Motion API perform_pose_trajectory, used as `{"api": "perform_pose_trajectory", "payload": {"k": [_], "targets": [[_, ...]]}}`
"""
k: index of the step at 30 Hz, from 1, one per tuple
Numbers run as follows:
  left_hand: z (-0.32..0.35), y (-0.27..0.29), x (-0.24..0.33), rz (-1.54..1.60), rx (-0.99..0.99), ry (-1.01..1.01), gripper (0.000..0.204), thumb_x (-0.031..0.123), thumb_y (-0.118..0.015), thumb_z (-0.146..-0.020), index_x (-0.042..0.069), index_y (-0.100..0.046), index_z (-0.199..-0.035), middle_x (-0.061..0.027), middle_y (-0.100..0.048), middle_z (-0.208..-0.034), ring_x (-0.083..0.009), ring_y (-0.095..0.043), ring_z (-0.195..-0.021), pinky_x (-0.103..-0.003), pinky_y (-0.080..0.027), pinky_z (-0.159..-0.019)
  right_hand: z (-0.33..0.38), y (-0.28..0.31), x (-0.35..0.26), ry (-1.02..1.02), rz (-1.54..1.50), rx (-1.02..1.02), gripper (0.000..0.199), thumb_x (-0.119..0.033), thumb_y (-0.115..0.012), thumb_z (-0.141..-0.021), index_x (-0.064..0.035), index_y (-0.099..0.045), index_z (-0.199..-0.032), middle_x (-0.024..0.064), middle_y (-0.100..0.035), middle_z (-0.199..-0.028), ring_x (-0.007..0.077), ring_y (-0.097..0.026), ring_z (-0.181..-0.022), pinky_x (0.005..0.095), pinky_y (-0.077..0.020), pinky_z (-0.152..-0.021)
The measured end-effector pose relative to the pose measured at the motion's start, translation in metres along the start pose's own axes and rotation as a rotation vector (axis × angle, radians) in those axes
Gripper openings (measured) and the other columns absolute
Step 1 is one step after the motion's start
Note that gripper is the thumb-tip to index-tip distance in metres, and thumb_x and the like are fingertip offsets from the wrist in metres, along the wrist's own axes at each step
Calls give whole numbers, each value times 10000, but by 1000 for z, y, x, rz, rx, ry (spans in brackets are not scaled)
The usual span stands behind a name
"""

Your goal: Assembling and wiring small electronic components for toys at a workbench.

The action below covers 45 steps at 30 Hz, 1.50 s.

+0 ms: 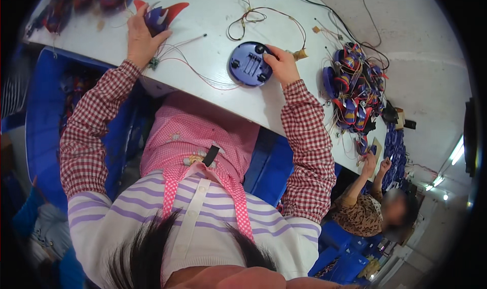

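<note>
Logged from my distant seat, head view: one left hand (142,38), its grip closed around a blue shell (155,21) with red pointed fins, held above the worktop (213,17) near its front edge. One right hand (283,66), its grip pinching the right rim of a round blue disc (242,72), black fittings and slotted face toward me, thumb on top; the disc is at the worktop's middle. One small green circuit board (153,63), just beside the left wrist; thin wires (185,63) run from near it toward the disc. One tan cylinder (300,54), just beyond the right hand. One heap of blue-and-red shells (352,111), at right. One co-worker (359,215), farther right, hands raised.
</note>
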<state>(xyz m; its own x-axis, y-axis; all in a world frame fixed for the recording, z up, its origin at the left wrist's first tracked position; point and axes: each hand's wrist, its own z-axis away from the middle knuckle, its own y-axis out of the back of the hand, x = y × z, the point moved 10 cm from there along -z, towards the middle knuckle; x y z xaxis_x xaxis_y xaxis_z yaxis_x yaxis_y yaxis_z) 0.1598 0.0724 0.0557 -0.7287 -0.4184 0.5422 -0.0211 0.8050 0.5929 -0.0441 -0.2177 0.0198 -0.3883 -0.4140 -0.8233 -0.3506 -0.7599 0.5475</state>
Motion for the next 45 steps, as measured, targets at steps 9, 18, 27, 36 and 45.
{"api": "perform_pose_trajectory", "payload": {"k": [9,18,27,36,45], "targets": [[22,21,9,53,-30,65,684,214,-730,-754,-4,-391,-1306,-179,-448,-1151,-289,-440,-1071,-370,-384,-962,81,35,-58,527,526,520,468,-171,-702,-794,-23,-524,-1201,108,-557,-1046,168,-570,-809,257,-480,-656],[13,-102,143,105,-359,-113,342,261,-559,-890,-11,-576,-1097,-113,-619,-831,-217,-579,-653,-286,-470,-594,11,91,3,-62,95,365,549,-273,-767,-733,30,-534,-1127,148,-579,-986,154,-554,-750,234,-477,-630],[23,-156,120,81,-652,106,246,203,-533,-862,4,-578,-1000,-163,-654,-726,-331,-633,-652,-384,-491,-585,35,51,-48,109,-486,292,248,-136,-666,-842,30,-594,-1013,75,-624,-736,116,-575,-581,206,-492,-518],[28,-135,128,195,-459,80,220,150,-546,-815,27,-537,-998,-185,-618,-635,-369,-609,-578,-428,-470,-531,66,1,-79,470,223,464,219,-25,-695,-793,0,-607,-993,65,-568,-836,133,-556,-586,219,-471,-523],[32,-138,127,199,-437,96,185,130,-532,-814,30,-524,-970,-187,-615,-634,-383,-607,-574,-439,-463,-513,78,-15,-86,610,367,561,254,-39,-719,-732,-49,-616,-963,75,-541,-864,180,-542,-608,261,-460,-526]]}}
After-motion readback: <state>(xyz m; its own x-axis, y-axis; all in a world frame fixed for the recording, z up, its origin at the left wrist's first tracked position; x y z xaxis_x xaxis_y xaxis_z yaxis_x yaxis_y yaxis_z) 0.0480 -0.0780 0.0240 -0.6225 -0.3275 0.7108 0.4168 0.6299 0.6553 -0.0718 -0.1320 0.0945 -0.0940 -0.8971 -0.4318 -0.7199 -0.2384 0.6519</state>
